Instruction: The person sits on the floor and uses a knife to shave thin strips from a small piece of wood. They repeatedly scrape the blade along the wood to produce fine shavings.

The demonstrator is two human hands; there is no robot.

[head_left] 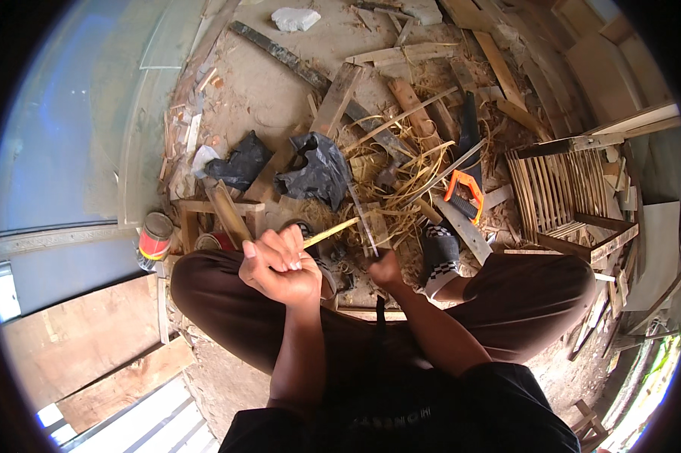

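Shavings heap on the floor, well in from its left edge, suggesting much paring done; the yellowish strip clasped in the left hand looks unfinished. Its far end lies at the knife gripped in the right hand.

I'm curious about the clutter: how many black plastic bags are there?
2. One black plastic bag lies beside a white scrap; the other black bag is to its right, beyond the left hand. More may be hidden under the wooden planks.
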